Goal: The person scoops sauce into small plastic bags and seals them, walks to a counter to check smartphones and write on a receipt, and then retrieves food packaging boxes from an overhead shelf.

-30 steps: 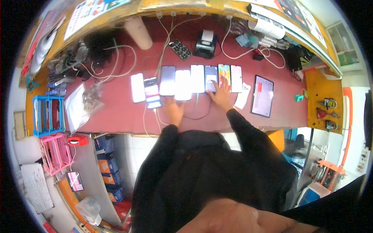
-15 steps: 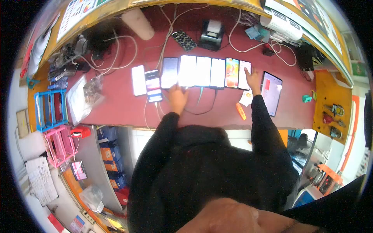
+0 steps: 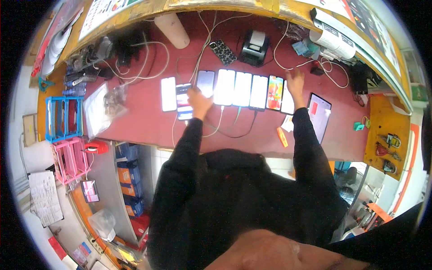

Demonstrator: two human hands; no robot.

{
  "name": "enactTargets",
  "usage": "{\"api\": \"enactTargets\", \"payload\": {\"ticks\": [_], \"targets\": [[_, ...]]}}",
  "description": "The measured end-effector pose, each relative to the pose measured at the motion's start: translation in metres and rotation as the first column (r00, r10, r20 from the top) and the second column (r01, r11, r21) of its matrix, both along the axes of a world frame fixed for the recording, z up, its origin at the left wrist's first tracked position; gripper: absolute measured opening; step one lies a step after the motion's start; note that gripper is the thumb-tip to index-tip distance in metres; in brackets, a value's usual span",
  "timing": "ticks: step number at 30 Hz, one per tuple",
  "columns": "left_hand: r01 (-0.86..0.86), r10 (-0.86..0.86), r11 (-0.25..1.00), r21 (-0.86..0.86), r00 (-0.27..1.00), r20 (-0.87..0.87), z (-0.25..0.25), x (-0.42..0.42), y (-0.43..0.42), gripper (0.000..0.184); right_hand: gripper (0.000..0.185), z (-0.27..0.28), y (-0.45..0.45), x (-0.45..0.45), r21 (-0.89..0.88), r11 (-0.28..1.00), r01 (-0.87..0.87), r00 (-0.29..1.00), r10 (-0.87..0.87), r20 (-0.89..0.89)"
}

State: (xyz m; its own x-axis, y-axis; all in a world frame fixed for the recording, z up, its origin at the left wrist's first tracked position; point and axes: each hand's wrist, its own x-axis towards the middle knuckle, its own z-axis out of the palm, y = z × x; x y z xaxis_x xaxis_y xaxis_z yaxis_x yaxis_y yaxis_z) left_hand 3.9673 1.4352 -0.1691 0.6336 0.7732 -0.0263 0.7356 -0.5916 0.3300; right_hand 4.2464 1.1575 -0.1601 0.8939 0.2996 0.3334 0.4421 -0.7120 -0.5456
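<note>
A row of smartphones with lit screens lies across the red desk. My left hand reaches over the left part of the row, its fingers loosely bent at the edge of a phone with a dark picture and covering the lower part of a greyish-screen phone. My right hand is over the rightmost phone of the row, thumb and fingers apart near its top end. Between my hands are several phones, among them a white-screen phone and one with a colourful screen. Neither hand visibly grips anything.
A tablet and an orange marker lie to the right. Behind stand a small black printer and a patterned phone case. White cables loop behind and below the phones. Blue basket and plastic bags are left.
My left hand has shifted left and up onto the phones at the left. My right hand has moved up toward the top end of the rightmost phone. The whole view has tilted slightly.
</note>
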Motion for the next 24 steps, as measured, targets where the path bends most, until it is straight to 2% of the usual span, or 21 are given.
{"api": "enactTargets", "payload": {"ticks": [2, 4, 5, 8, 9, 11, 12, 13, 14, 16, 18, 20, 22, 24], "targets": [[-0.035, 0.034, 0.998, -0.053, 0.999, -0.025, 0.001, 0.005, -0.002, 0.075, 0.046, 0.001, 0.024, 0.018, 0.012, 0.999, -0.048, 0.998, 0.048, -0.030], [-0.052, 0.048, 0.991, -0.122, 0.998, -0.038, 0.001, 0.008, -0.004, 0.075, 0.047, 0.011, 0.056, 0.021, 0.097, 0.992, -0.075, 0.967, 0.096, -0.236], [-0.111, 0.116, 0.981, -0.157, 0.993, 0.023, 0.001, 0.011, -0.005, 0.069, 0.047, 0.011, 0.068, 0.027, 0.142, 0.986, -0.084, 0.932, 0.128, -0.338], [-0.077, 0.066, 0.961, -0.267, 0.997, -0.050, 0.005, 0.007, 0.001, 0.063, 0.049, 0.001, 0.109, 0.046, 0.113, 0.978, -0.174, 0.957, 0.195, -0.214], [-0.084, 0.097, 0.976, -0.203, 0.994, 0.057, 0.005, 0.003, 0.000, 0.059, 0.055, 0.001, 0.122, 0.052, 0.137, 0.983, -0.121, 0.953, 0.153, -0.263], [-0.117, 0.131, 0.991, -0.067, 0.955, 0.267, -0.006, -0.011, -0.006, 0.051, 0.058, -0.023, 0.139, 0.077, -0.030, 0.993, -0.111, 0.992, 0.109, -0.070], [-0.146, 0.165, 0.986, -0.080, 0.923, 0.348, -0.008, -0.021, -0.005, 0.047, 0.059, -0.032, 0.145, 0.085, -0.110, 0.990, -0.089, 0.995, 0.093, 0.034], [-0.168, 0.193, 0.981, -0.096, 0.883, 0.427, -0.011, -0.033, -0.004, 0.044, 0.061, -0.015, 0.149, 0.076, -0.083, 0.994, -0.077, 0.995, 0.081, 0.052], [-0.183, 0.216, 0.976, -0.116, 0.835, 0.505, -0.011, -0.045, -0.004, 0.042, 0.061, -0.008, 0.152, 0.070, -0.089, 0.994, -0.070, 0.997, 0.072, 0.020], [-0.164, 0.130, 0.987, 0.005, 0.802, 0.583, -0.010, -0.076, -0.011, 0.038, 0.062, 0.005, 0.152, 0.066, -0.110, 0.993, -0.044, 0.998, 0.040, -0.038], [-0.197, 0.250, 0.968, -0.155, 0.802, 0.542, -0.008, -0.108, -0.023, 0.037, 0.060, -0.002, 0.152, 0.080, -0.230, 0.964, -0.134, 0.990, 0.118, -0.081], [-0.259, 0.324, 0.945, -0.197, 0.804, 0.499, -0.020, -0.136, -0.031, 0.035, 0.056, -0.003, 0.148, 0.085, -0.266, 0.943, -0.203, 0.978, 0.180, -0.106], [-0.246, 0.338, 0.941, -0.234, 0.751, 0.568, -0.005, -0.148, -0.041, 0.035, 0.048, 0.003, 0.152, 0.078, -0.214, 0.941, -0.264, 0.964, 0.248, -0.100], [-0.247, 0.369, 0.929, -0.277, 0.697, 0.615, -0.004, -0.161, -0.044, 0.034, 0.037, 0.018, 0.150, 0.069, -0.198, 0.892, -0.407, 0.911, 0.378, -0.166]]}}
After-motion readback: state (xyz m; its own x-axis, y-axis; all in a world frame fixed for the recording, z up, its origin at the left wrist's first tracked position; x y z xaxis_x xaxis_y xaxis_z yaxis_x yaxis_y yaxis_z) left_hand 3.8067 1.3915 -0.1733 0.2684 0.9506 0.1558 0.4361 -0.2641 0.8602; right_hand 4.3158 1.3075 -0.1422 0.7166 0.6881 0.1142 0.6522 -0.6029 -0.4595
